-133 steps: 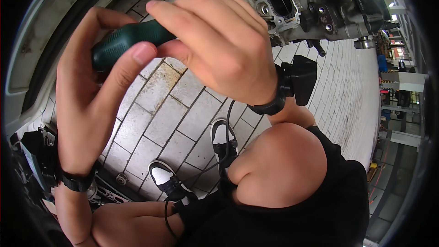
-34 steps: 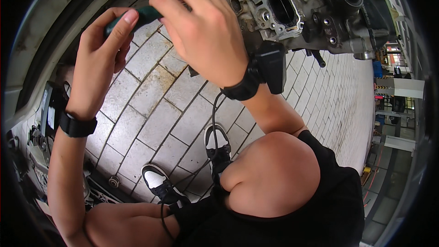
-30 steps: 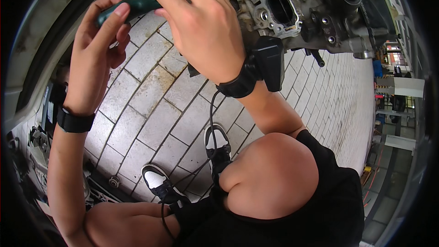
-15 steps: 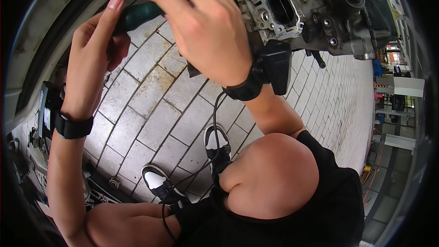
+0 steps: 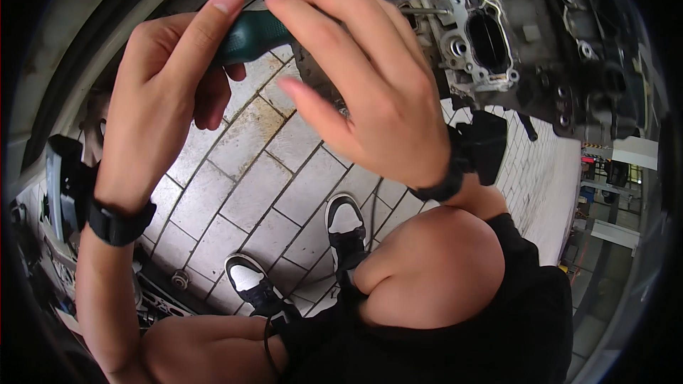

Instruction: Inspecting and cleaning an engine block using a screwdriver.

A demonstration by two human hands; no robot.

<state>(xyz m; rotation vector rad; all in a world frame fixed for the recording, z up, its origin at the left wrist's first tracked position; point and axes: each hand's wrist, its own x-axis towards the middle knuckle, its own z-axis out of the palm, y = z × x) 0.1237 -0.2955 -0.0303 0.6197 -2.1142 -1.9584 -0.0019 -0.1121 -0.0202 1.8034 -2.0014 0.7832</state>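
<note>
The dark green handle of a screwdriver [image 5: 252, 34] lies in my left hand [image 5: 160, 82], whose fingers wrap round its back end with the thumb along the top. My right hand [image 5: 388, 92] is over the tool's front part, fingers stretched out and thumb apart, its fingertips beside the handle. It hides much of the shaft. Past its knuckles, a thin metal shaft [image 5: 427, 11] shows again, its tip at the grey metal engine part [image 5: 491, 43] with oblong ports and bolt holes. Whether the tip touches it I cannot tell.
A pale curved vehicle body edge [image 5: 43, 64] runs along the left. Below are white floor tiles [image 5: 249, 185] and my two shoes [image 5: 346, 220]. Dark mechanical parts [image 5: 160, 288] lie at the lower left. Racks and beams [image 5: 615, 235] stand at the far right.
My right hand has spread its fingers and thumb and shifted right and down in the picture. My left hand has moved right with the screwdriver. The view of the engine part has shifted.
</note>
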